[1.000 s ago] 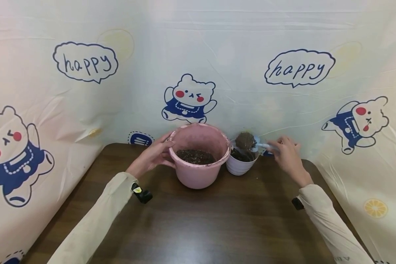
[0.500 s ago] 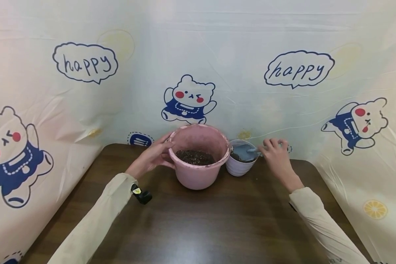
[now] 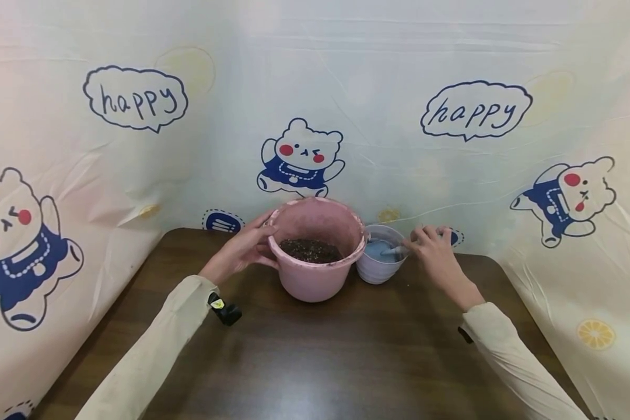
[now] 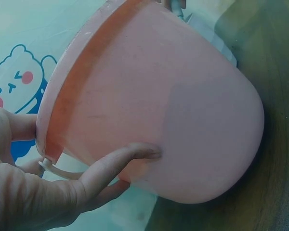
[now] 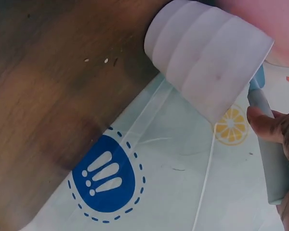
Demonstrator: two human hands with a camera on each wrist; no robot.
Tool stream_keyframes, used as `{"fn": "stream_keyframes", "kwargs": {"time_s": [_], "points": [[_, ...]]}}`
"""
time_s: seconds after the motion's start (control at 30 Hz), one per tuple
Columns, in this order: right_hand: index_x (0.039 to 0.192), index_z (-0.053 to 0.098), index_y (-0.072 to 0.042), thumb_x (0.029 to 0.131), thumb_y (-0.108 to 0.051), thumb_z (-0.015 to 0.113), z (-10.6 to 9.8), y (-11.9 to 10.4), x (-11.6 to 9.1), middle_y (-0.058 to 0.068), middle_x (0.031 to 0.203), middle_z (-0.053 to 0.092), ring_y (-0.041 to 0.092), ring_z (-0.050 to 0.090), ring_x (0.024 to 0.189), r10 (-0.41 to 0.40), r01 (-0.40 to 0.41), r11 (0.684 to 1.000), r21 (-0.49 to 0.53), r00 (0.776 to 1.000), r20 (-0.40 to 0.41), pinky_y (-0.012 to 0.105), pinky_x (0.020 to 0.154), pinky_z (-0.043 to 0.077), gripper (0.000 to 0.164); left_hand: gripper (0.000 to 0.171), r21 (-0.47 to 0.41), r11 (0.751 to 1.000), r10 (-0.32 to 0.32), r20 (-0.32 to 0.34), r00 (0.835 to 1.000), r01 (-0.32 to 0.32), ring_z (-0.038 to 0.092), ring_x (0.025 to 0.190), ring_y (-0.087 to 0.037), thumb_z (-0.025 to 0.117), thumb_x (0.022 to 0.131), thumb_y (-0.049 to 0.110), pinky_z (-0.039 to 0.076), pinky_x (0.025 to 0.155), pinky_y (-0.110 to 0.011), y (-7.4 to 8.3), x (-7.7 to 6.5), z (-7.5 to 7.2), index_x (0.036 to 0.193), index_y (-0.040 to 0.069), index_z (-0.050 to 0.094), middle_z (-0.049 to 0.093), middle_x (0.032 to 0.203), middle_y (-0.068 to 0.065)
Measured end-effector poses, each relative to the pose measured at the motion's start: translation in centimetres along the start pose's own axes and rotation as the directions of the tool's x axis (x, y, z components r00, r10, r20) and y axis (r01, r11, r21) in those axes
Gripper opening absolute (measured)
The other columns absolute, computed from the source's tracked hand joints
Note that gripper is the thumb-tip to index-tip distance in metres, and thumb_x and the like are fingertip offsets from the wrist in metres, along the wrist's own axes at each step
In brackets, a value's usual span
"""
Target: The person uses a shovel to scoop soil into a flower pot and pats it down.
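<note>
A pink bucket [image 3: 315, 284] with dark soil [image 3: 311, 250] in it stands upright on the table. My left hand [image 3: 243, 248] holds its left side, with the thumb along the outer wall and fingers at the rim in the left wrist view. Close by on the right is a ribbed white flowerpot [image 3: 379, 273], next to the bucket. My right hand [image 3: 437, 252] grips the grey-blue handle [image 5: 271, 166] of a small garden trowel [image 3: 379, 249]. The blade is inside the flowerpot, and the pot's soil is mostly hidden behind it.
Bucket and pot stand near the back edge of the dark wooden table [image 3: 304, 356]. Right behind them hangs a pale printed cloth [image 3: 378, 70], which also covers both sides. A few small crumbs [image 5: 106, 60] lie beside the pot.
The trowel, carrying a clump of soil above the pot earlier, has tipped over and gone down into it. My right hand moved left. The pot shifted slightly left; the left hand and bucket stayed put.
</note>
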State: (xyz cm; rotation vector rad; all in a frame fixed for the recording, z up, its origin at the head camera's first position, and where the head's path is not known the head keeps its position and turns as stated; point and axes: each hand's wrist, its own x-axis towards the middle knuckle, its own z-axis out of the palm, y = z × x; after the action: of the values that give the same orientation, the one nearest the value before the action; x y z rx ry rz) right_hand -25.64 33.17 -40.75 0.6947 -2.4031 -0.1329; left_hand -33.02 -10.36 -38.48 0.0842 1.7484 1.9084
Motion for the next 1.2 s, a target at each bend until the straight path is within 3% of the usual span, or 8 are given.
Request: {"fn": "stream_keyframes", "kwargs": {"time_s": [0.2,0.3,0.5,0.67,0.8,0.93,1.1,1.2], "points": [[0.111,0.082,-0.009,0.084,0.009,0.080,-0.2,-0.2,-0.2,0.013,0.101,0.061,0.033,0.051,0.095,0.010,-0.012,0.998,0.063,1.000,0.021,0.062,0.083,0.038,0.032,0.069,0.004,1.000,-0.005,-0.004,1.000,0.005,0.033,0.149,-0.054,0.046,0.111,0.024,0.052,0.097,-0.073,-0.1,0.2,-0.1,0.169,0.039,0.012,0.020,0.170,-0.027],[0.110,0.082,-0.009,0.083,0.012,0.079,-0.4,-0.3,-0.3,0.013,0.100,0.060,0.033,0.051,0.095,0.002,-0.002,0.999,0.048,1.000,0.003,0.062,0.082,0.039,0.034,0.069,0.007,1.000,-0.008,-0.004,1.000,0.008,0.032,0.150,-0.053,0.047,0.111,0.025,0.052,0.098,-0.073,-0.1,0.2,-0.1,0.169,0.039,0.012,0.019,0.170,-0.026],[0.108,0.072,-0.003,0.087,0.017,0.071,-0.4,0.1,-0.2,0.019,0.103,0.058,0.039,0.051,0.096,-0.041,0.027,0.994,-0.103,0.990,-0.136,0.062,0.080,0.038,0.030,0.069,0.006,1.000,-0.007,-0.003,1.000,0.007,0.031,0.151,-0.054,0.047,0.111,0.025,0.052,0.098,-0.072,0.0,0.1,0.0,0.169,0.039,0.011,0.017,0.170,-0.027],[0.110,0.067,0.001,0.093,0.017,0.062,-0.6,1.0,0.4,0.022,0.106,0.059,0.042,0.050,0.097,-0.013,-0.033,0.985,-0.167,0.963,-0.267,0.063,0.084,0.033,0.024,0.070,0.000,1.000,-0.005,-0.004,1.000,0.005,0.031,0.150,-0.054,0.046,0.111,0.024,0.052,0.098,-0.072,0.0,0.0,0.0,0.169,0.038,0.010,0.016,0.170,-0.027],[0.107,0.069,0.000,0.099,0.012,0.058,-1.6,1.2,1.6,0.022,0.104,0.061,0.043,0.050,0.095,0.066,-0.119,0.985,-0.128,0.932,-0.357,0.063,0.084,0.030,0.018,0.070,0.006,1.000,-0.003,-0.001,1.000,0.003,0.031,0.150,-0.054,0.046,0.111,0.023,0.052,0.098,-0.072,0.1,0.0,0.0,0.169,0.038,0.010,0.016,0.171,-0.026],[0.105,0.071,-0.003,0.102,0.003,0.061,-3.1,0.6,3.4,0.022,0.103,0.064,0.044,0.053,0.096,0.146,-0.184,0.981,-0.060,0.908,-0.394,0.066,0.086,0.032,0.012,0.070,0.010,1.000,0.003,0.000,1.000,-0.003,0.032,0.150,-0.054,0.046,0.111,0.023,0.051,0.099,-0.073,0.1,0.1,0.0,0.169,0.038,0.010,0.016,0.171,-0.026],[0.107,0.078,-0.007,0.096,-0.007,0.074,-4.7,-1.2,5.7,0.020,0.101,0.068,0.044,0.054,0.096,0.205,-0.183,0.979,0.094,0.908,-0.366,0.067,0.086,0.032,0.011,0.070,0.010,1.000,0.005,0.001,1.000,-0.005,0.031,0.151,-0.054,0.045,0.111,0.023,0.051,0.098,-0.073,0.1,-0.1,0.0,0.169,0.038,0.009,0.015,0.171,-0.025],[0.108,0.080,-0.008,0.091,-0.010,0.080,-4.8,-2.3,6.8,0.018,0.099,0.069,0.042,0.054,0.094,0.207,-0.159,0.973,0.168,0.921,-0.330,0.066,0.085,0.031,0.017,0.070,0.011,1.000,0.002,-0.001,1.000,-0.002,0.030,0.151,-0.054,0.045,0.111,0.022,0.052,0.097,-0.073,0.1,-0.1,0.1,0.169,0.038,0.009,0.015,0.171,-0.025]]}}
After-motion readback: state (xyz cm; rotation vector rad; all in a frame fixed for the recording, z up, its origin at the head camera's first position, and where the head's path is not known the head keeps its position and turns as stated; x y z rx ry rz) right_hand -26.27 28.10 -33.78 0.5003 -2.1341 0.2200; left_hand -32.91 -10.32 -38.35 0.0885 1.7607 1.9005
